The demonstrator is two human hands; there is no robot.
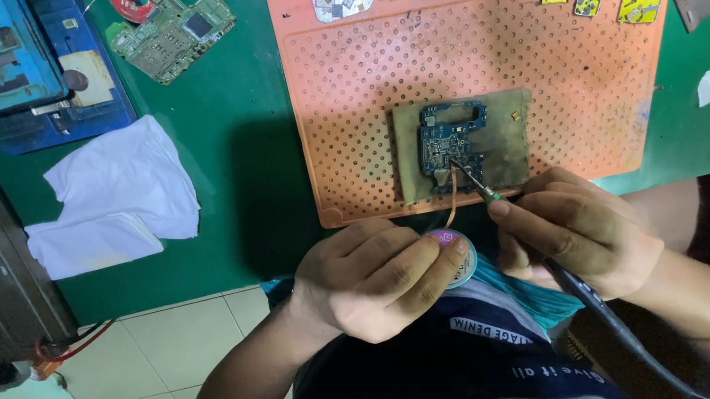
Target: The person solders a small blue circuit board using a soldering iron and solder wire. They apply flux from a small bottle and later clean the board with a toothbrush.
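Now soldering iron [475, 182] in right hand [576, 231], tip up-left onto circuit board [451, 146]

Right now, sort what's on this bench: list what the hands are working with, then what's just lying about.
In use:
- blue circuit board on the brown pad
- soldering iron in the right hand
- copper braid strip and its round spool in the left hand

Lying about:
- white cloth
- green circuit board
- blue holder
- yellow parts on the orange mat
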